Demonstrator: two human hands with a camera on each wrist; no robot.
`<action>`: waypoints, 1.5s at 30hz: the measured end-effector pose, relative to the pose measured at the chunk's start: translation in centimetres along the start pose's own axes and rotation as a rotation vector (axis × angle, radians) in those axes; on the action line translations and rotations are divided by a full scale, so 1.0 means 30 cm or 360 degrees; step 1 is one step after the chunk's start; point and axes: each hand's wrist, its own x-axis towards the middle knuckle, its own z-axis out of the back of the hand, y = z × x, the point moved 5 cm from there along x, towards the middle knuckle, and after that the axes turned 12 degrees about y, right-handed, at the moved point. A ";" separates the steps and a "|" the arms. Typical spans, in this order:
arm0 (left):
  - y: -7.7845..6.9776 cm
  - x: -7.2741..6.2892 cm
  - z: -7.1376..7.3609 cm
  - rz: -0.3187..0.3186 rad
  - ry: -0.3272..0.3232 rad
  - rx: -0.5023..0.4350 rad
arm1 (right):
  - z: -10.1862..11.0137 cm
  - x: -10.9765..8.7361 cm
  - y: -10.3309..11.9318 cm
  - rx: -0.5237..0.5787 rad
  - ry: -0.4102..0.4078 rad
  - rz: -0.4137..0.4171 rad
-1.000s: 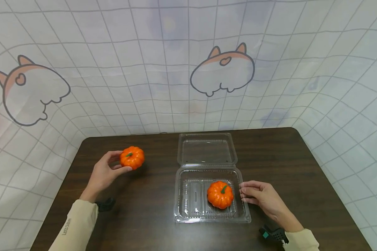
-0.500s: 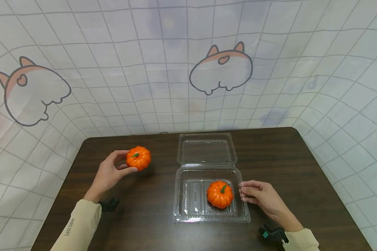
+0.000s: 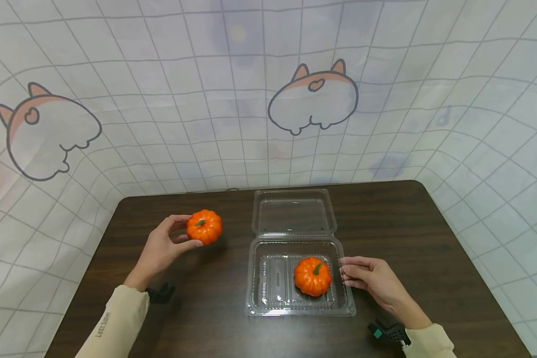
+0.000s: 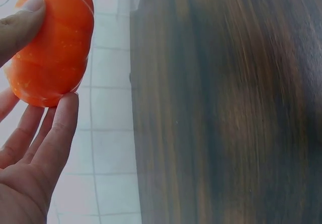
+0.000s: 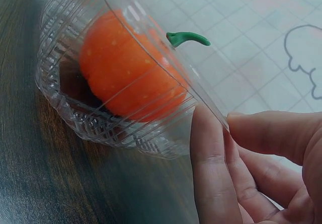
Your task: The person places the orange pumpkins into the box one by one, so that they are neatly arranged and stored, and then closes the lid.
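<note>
The left hand point(image 3: 161, 248) pinches an orange pumpkin point(image 3: 204, 226) across its sides, thumb opposite fingers, likely so its smooth roundness cannot slip free; it hangs above the counter point(image 3: 197, 318), left of the clear container point(image 3: 268, 312). The right hand point(image 3: 380, 283) pinches that container's right rim, probably to steady such thin plastic. Inside, right of the middle, sits a second pumpkin point(image 3: 312, 276). Both are glossy, ribbed and green-stemmed.
</note>
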 end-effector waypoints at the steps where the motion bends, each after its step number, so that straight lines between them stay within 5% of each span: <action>1: -0.006 0.002 -0.004 -0.0011 0.0003 -0.0007 | 0.000 0.000 0.002 -0.0005 -0.0007 -0.0003; 25: -0.134 0.013 -0.124 -0.0156 0.0114 0.0024 | -0.005 -0.003 0.005 0.0051 0.0043 -0.0004; 45: -0.218 0.007 -0.250 -0.0307 0.0302 -0.0032 | -0.002 -0.008 0.003 0.0046 0.0044 -0.0003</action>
